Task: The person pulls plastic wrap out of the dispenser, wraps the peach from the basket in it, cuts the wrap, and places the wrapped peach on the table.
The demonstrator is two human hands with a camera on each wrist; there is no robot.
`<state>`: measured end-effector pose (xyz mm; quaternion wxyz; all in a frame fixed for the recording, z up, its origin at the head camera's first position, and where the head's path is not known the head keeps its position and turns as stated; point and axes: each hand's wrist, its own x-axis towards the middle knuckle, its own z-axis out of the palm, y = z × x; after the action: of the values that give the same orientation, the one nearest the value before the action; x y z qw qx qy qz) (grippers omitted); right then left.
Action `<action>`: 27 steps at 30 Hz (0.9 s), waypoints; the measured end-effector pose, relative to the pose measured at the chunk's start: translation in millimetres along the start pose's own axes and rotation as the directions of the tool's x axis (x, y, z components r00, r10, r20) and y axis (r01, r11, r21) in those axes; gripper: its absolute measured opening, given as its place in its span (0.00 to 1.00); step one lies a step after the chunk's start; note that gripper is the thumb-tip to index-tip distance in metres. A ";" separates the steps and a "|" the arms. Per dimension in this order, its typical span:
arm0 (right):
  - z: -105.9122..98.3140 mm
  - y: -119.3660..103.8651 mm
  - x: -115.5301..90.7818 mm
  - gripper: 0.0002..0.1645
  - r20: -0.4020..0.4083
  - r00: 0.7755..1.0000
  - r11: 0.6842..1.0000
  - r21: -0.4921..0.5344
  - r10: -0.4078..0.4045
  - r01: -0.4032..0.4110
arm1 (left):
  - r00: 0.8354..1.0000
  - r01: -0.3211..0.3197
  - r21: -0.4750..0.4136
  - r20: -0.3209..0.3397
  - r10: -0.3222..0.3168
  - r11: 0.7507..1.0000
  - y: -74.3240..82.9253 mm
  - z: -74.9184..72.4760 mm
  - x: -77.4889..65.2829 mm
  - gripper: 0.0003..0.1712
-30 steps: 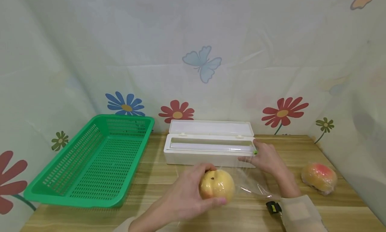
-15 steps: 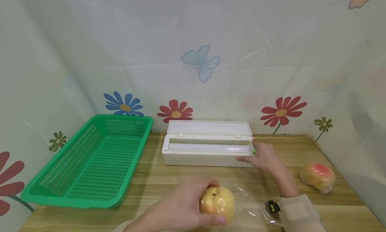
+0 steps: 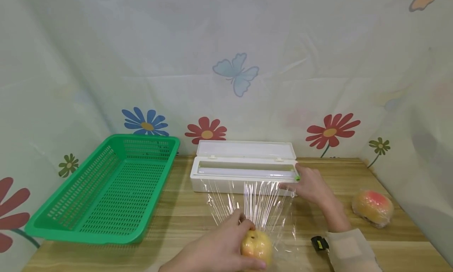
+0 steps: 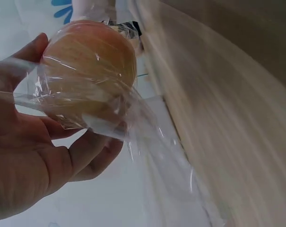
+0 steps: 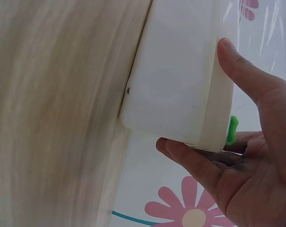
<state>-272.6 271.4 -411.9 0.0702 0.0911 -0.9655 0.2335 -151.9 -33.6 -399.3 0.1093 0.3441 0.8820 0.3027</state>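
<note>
A yellow peach with a reddish blush (image 3: 257,246) is held by my left hand (image 3: 224,242), thumb and fingers around its sides, at the front of the table. Clear cling film (image 3: 256,205) covers the peach, as the left wrist view shows, and stretches in taut pleats back to a white cling film dispenser (image 3: 226,186). The dispenser's lid stands raised, with the roll (image 3: 244,172) visible inside. My right hand (image 3: 313,187) grips its right end; in the right wrist view the thumb (image 5: 247,71) lies on one face, fingers on another, beside a green slider (image 5: 232,130).
A green plastic basket (image 3: 141,225) stands on the left of the wooden table. At the right sits another film-wrapped fruit (image 3: 373,207), yellow and red. A black clip-like piece (image 3: 320,243) is by my right sleeve. Flower-printed sheeting rises behind the table.
My left hand has drawn the peach down toward the front edge, and the film between it and the dispenser has pulled out into tight pleats. My right hand stays on the dispenser.
</note>
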 end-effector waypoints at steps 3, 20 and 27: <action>-0.3 0.2 0.2 0.56 0.006 1.000 1.000 0.016 -0.007 0.007 | 1.000 0.003 0.029 -0.001 -0.003 1.000 -3.1 3.8 1.3 0.37; 0.6 1.2 1.3 0.56 -0.005 1.000 1.000 0.013 0.001 -0.001 | 0.999 -0.035 0.116 0.004 0.035 0.993 -18.5 7.8 13.9 0.39; 0.4 2.6 2.3 0.58 -0.012 1.000 1.000 -0.008 -0.005 0.005 | 0.999 -0.048 0.094 0.004 0.048 0.994 -22.5 3.2 17.8 0.29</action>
<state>-275.4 273.1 -413.0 0.0771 0.0920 -0.9657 0.2302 -176.0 -33.2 -415.3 0.0865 0.3701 0.8868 0.2629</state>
